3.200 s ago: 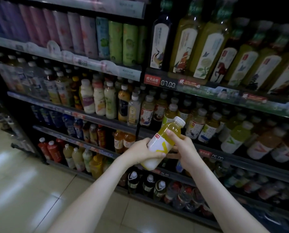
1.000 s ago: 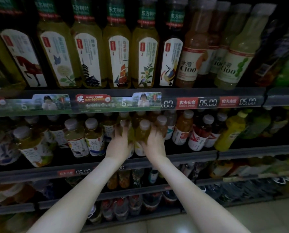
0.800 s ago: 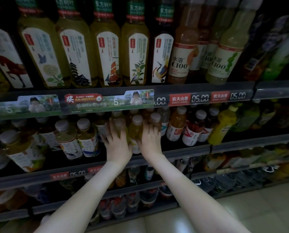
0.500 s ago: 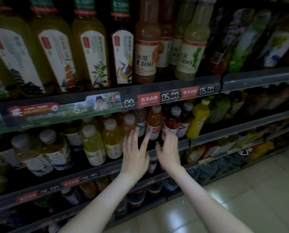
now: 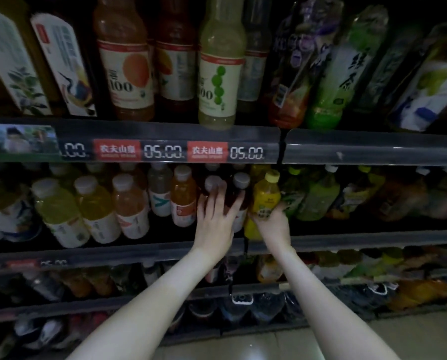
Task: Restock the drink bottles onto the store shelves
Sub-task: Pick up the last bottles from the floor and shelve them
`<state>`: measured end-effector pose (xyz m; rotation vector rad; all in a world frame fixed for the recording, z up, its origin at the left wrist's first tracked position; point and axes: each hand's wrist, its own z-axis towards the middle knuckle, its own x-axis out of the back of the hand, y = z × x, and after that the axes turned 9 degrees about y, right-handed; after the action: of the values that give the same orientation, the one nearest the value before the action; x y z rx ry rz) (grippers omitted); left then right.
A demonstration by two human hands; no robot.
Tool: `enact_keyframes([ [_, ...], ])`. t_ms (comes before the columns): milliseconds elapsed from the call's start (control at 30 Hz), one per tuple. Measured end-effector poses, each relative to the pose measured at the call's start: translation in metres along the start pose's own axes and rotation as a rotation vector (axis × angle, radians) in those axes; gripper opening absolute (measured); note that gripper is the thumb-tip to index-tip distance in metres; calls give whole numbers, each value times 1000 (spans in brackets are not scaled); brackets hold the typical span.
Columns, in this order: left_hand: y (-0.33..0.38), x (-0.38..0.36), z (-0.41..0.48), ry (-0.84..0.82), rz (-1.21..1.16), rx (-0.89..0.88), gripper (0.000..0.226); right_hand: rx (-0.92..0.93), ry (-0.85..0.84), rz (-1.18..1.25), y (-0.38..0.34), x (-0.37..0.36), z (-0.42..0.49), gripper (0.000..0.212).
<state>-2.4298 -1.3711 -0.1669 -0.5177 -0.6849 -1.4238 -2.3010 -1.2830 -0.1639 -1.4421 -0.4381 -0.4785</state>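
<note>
The yellow juice bottle [image 5: 266,197] with the yellow cap stands at the front of the middle shelf [image 5: 373,240], tilted slightly left, just beside the divider gap in the rail. The right hand [image 5: 273,224] wraps its lower body, fingers curled round the label area, so the bottle is held rather than merely touched. It looks like a full plastic bottle: moderately heavy, stiff enough not to buckle, with a smooth label that could slip in a loose hold. A grip low on the body, as here, or round the waist should steady it best; the cap end is poor for pushing, since the bottle would tip.

Just to its left stand two dark bottles with grey caps [image 5: 240,181]; the left hand [image 5: 213,219] lies flat against them, fingers straight and spread, gripping nothing. Further left are an orange bottle [image 5: 182,201] and pale yellow ones [image 5: 95,203]; green bottles [image 5: 318,198] crowd the right. Above runs the price strip [image 5: 165,152], reading 05.00, under larger C100 bottles [image 5: 218,74]
</note>
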Motion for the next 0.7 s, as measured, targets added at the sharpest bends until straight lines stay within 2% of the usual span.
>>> enact_keyframes([
  [133,5,-9,10,-34,153,151,106,66,3,-13,7,0,7,66],
  [233,-1,-14,8,-53,208,239,104,102,-12,36,16,-1,7,64],
  [400,3,-15,2,-41,165,296,106,161,-10,43,22,-4,12,58],
  [533,10,-16,0,-156,64,395,112,194,2,69,25,-5,13,57],
  [700,13,-14,1,-239,39,482,101,196,-26,-33,11,-7,20,64],
])
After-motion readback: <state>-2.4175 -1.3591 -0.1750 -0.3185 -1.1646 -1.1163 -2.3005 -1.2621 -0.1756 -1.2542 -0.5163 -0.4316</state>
